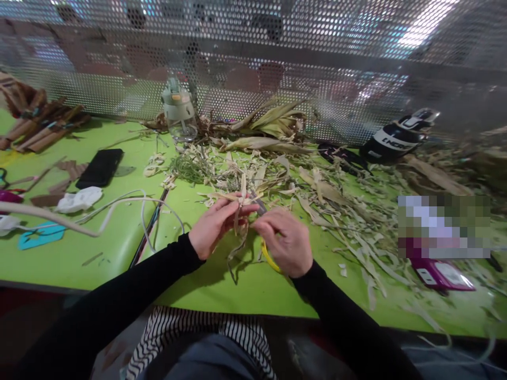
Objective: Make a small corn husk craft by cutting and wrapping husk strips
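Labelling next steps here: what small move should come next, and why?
Probably bring the right hand to the loose twisted strand and gather it in. It dangles below the corn-husk piece that the left hand holds, and the right hand is close beside it. Whether the right grip already holds something is unclear.

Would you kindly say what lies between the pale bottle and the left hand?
The head view shows green strands and pale scraps between the bottle and the left hand.
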`<state>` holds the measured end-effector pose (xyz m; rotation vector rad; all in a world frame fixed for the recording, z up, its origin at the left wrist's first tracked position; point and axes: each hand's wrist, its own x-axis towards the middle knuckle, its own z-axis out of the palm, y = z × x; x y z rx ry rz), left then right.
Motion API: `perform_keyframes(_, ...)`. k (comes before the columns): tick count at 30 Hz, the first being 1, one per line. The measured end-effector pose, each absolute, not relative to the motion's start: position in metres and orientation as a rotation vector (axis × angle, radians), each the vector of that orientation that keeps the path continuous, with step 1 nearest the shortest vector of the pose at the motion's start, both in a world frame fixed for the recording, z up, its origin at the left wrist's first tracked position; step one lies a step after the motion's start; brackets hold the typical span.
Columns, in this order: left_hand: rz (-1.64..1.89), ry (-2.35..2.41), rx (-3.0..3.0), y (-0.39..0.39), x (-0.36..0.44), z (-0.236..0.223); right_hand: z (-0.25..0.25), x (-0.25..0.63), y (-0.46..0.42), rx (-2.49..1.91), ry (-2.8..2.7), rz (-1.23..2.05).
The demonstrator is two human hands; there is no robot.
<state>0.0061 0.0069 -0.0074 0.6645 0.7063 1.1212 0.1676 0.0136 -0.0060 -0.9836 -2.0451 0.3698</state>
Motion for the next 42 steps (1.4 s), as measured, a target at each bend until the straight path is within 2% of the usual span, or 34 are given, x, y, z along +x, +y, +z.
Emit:
perform_keyframes(4,1.118,0.662,0.744,0.003,0.009,-0.01,-0.011,0.152,0.004,-1.115,-2.163,0.538)
perform_keyframes(9,1.077,0.678,0.825,0.002,0.009,-0.014,-0.008,0.148,-0.001,-1.002,-2.22,0.661)
perform_keyframes(18,1.041,0.703,0.873,0.004,0.006,-0.009,-0.011,0.15,-0.002,-0.874,-2.342,0.637)
perform_keyframes(24,1.055,0.682,0.849,0.012,-0.006,-0.006,-0.002,0.17,0.016,-1.233,-1.877,0.435)
perform_keyframes(29,0.996,0.779,1.05,0.011,-0.007,-0.004,0.005,0.176,0.023,-1.141,-2.138,0.654)
perform_keyframes(35,0.867,1.066,1.519,0.008,-0.005,-0.007,0.007,0.176,0.016,-1.029,-1.81,1.042)
perform_keyframes(42,0.81,1.199,1.951,0.0,-0.002,-0.006,0.002,0.171,0.012,-0.985,-1.618,1.242)
